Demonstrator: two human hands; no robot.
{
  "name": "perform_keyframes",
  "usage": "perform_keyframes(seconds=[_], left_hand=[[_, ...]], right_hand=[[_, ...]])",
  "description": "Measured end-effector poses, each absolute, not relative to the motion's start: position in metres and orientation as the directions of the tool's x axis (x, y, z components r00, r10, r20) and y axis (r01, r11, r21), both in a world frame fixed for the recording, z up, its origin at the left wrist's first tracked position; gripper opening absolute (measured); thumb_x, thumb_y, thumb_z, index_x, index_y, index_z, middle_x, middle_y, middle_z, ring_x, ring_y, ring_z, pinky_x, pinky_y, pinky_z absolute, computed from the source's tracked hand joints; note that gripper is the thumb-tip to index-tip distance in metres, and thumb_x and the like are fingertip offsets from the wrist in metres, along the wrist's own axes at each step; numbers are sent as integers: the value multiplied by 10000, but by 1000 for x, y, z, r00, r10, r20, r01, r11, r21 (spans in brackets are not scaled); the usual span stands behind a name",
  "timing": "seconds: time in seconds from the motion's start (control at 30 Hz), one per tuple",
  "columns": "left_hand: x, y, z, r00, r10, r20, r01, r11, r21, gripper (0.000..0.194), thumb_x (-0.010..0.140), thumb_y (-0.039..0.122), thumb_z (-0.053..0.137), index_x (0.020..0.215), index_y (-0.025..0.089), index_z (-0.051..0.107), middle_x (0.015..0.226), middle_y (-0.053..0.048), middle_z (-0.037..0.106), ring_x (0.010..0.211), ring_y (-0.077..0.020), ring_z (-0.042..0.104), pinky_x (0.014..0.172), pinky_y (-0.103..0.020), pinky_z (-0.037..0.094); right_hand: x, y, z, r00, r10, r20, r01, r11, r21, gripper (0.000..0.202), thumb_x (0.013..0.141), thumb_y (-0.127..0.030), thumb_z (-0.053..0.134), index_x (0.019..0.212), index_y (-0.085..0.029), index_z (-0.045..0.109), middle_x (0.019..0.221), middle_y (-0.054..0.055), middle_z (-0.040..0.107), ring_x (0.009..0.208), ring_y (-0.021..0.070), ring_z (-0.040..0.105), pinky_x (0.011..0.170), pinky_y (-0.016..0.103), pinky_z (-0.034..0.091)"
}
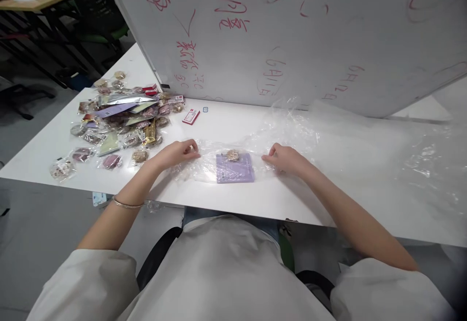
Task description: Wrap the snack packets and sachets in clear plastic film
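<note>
A clear plastic bag (206,160) lies on the white table in front of me. Inside or beneath its film are a flat purple packet (235,172) and a small round brown item (232,155) at the packet's top edge. My left hand (181,153) pinches the film to the left of the packet. To the right of it, my right hand (282,157) has its fingers closed on the same film. Neither hand touches the packet.
A pile of wrapped snacks and packets (127,112) covers the table's left part. Near it lies a small red and white box (190,116). A whiteboard (233,39) stands along the back. More clear plastic film (365,151) spreads over the right side.
</note>
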State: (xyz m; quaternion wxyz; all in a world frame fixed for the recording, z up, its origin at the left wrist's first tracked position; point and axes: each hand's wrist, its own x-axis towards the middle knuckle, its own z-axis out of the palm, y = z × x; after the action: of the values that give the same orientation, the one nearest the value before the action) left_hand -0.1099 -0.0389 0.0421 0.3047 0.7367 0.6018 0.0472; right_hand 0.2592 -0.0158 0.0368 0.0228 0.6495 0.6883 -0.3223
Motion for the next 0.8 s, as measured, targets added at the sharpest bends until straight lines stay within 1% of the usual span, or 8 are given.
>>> perform_keyframes(seconds=[0.07, 0.13, 0.23, 0.33, 0.5, 0.6, 0.7, 0.8], left_hand=[[-116, -38, 38, 289, 931, -225, 863, -151, 482, 414, 887, 482, 589, 1197, 208, 585, 910, -62, 670, 716, -192, 630, 607, -292, 470], [-120, -50, 40, 264, 964, -7, 870, -235, 433, 449, 901, 443, 579, 1281, 206, 543, 1139, -119, 629, 947, -249, 650, 770, -381, 524], [-113, -82, 45, 279, 882, 380, 857, -407, 316, 327, 948, 328, 523, 1253, 223, 576, 1263, -126, 590, 1216, -283, 560, 1007, -489, 459], [-94, -110, 36, 523, 773, 360, 732, -623, 275, 340, 937, 297, 544, 1267, 225, 585, 1293, -115, 616, 1268, -274, 544, 1065, -480, 442], [-89, -114, 17, 496, 850, 180, 822, -526, 219, 338, 954, 202, 382, 1157, 157, 648, 1213, -143, 676, 1150, -291, 623, 967, -474, 491], [-97, -102, 25, 283, 950, 132, 912, -309, 269, 320, 943, 203, 339, 999, 166, 652, 989, -103, 719, 868, -239, 676, 725, -352, 513], [-95, -86, 33, 96, 995, -39, 967, -84, 239, 292, 937, 222, 331, 930, 176, 619, 820, -83, 696, 727, -240, 649, 630, -337, 466], [-89, -75, 32, 37, 986, -161, 992, -16, 129, 302, 933, 226, 338, 1068, 144, 595, 883, -123, 688, 736, -279, 653, 642, -384, 483]], right_hand=[[260, -20, 38, -138, 952, -274, 965, 66, -254, 351, 862, -454, 598, 1043, -154, 561, 914, 136, 696, 763, 291, 693, 660, 417, 537], [263, -30, 39, -288, 958, -9, 942, 282, -185, 396, 851, -391, 616, 1139, -123, 569, 1102, 193, 671, 1006, 350, 664, 825, 502, 531], [267, -48, 38, -700, 673, 240, 669, 735, -109, 479, 867, -308, 585, 1307, -124, 531, 1381, 178, 558, 1352, 339, 458, 1094, 543, 395], [270, -55, 26, -861, 465, 205, 456, 885, -92, 498, 892, -195, 491, 1386, -128, 495, 1427, 123, 551, 1404, 273, 413, 1143, 486, 375], [267, -46, 10, -797, 596, 102, 583, 802, -130, 415, 912, -89, 331, 1145, -167, 666, 1102, 107, 734, 1031, 231, 678, 825, 383, 545], [258, -41, 20, -685, 723, 89, 710, 690, -145, 349, 923, -154, 338, 1046, -161, 664, 911, 90, 742, 759, 209, 677, 577, 301, 456], [241, -38, 32, -488, 872, -43, 852, 464, -244, 312, 921, -211, 374, 1132, -148, 595, 798, 56, 712, 624, 179, 623, 545, 278, 378], [231, -34, 34, -340, 919, -200, 930, 298, -216, 294, 919, -299, 430, 1123, -150, 579, 836, 71, 704, 657, 201, 624, 598, 302, 396]])
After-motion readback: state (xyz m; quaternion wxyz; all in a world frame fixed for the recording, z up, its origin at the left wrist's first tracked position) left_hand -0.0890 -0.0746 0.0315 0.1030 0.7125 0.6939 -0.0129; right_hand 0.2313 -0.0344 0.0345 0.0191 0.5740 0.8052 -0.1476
